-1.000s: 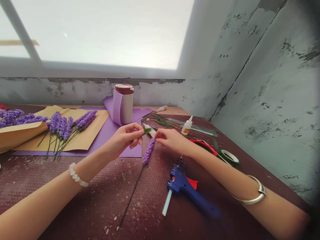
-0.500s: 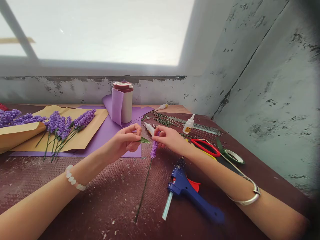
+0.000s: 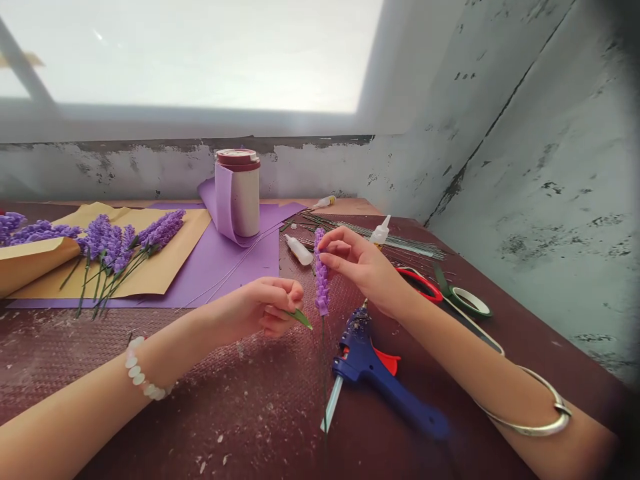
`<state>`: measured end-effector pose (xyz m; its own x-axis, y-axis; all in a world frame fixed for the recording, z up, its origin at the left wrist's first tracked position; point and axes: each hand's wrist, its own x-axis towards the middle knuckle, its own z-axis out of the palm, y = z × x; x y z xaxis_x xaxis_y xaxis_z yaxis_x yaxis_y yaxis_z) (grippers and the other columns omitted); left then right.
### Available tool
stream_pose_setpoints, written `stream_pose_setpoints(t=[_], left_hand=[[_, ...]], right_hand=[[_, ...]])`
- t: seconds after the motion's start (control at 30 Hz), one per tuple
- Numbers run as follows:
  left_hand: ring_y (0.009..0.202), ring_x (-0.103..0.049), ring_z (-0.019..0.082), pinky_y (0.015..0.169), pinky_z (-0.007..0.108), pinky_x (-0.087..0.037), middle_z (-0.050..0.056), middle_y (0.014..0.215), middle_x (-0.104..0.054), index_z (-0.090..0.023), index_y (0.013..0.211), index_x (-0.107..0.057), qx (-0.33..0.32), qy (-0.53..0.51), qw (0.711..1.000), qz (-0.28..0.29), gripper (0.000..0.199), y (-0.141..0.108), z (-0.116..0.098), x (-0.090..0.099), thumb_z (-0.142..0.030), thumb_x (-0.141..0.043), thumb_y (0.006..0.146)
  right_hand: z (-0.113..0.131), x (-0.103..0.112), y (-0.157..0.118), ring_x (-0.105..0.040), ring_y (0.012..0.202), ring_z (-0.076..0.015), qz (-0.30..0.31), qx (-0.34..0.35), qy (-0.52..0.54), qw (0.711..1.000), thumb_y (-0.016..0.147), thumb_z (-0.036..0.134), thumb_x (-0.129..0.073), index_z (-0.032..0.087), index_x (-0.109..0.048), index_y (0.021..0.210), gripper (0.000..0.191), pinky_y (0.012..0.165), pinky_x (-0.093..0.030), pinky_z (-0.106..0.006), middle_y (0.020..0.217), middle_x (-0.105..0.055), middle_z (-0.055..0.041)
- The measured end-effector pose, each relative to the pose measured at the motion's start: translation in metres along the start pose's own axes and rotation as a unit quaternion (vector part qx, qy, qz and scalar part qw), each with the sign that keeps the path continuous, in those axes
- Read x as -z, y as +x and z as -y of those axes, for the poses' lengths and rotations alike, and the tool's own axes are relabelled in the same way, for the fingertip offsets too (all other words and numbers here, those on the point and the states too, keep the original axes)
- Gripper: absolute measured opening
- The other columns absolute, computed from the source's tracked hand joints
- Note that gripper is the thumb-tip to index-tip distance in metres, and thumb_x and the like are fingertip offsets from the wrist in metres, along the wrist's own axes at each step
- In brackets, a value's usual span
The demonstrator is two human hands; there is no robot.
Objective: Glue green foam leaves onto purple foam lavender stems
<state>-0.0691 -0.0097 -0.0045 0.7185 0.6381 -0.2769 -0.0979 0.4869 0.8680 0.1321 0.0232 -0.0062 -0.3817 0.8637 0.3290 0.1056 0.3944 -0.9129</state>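
Observation:
My left hand (image 3: 276, 305) is closed, pinching a small green leaf (image 3: 302, 319) whose tip points right and down. Between the thumb and fingers of my right hand (image 3: 354, 261) is an artificial lavender stem (image 3: 321, 287), held upright with its purple flower head on top. The thin green stalk hangs down below the flower head, and the leaf tip is just left of it, apart from it. Right behind the stalk lies a blue glue gun (image 3: 373, 373) with a clear glue stick (image 3: 332, 403) sticking out of its rear end.
Finished lavender stems (image 3: 117, 247) lie on brown paper (image 3: 165, 273) at left. A lidded cup (image 3: 246, 200) stands on purple sheets (image 3: 265, 273). Glue bottles (image 3: 299, 251), wires (image 3: 345, 223), red-handled scissors (image 3: 420, 283) and green tape (image 3: 470, 302) spread behind and right.
My right hand has lifted the lavender upright and slightly right, showing more of its flower head. My left hand has moved lower, and its leaf now tilts down toward the stalk.

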Motion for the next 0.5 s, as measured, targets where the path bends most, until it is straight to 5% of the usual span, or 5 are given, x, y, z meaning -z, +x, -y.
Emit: stream_pose_setpoints(t=[0.5], left_hand=[[0.046,-0.010,0.006,0.045,0.022,-0.010,-0.008,0.055,-0.018,-0.018,0.065,-0.042,0.061,-0.019,0.998,0.029,0.012,-0.001,0.003,-0.008,-0.011,-0.052,0.067]], right_hand=[[0.019,-0.016,-0.013,-0.053,0.069,-0.0108,-0.002,0.026,0.022,0.999,0.083,0.024,-0.060,0.024,-0.052,0.085,0.007,0.066,-0.046,-0.026,0.075,-0.054,0.0034]])
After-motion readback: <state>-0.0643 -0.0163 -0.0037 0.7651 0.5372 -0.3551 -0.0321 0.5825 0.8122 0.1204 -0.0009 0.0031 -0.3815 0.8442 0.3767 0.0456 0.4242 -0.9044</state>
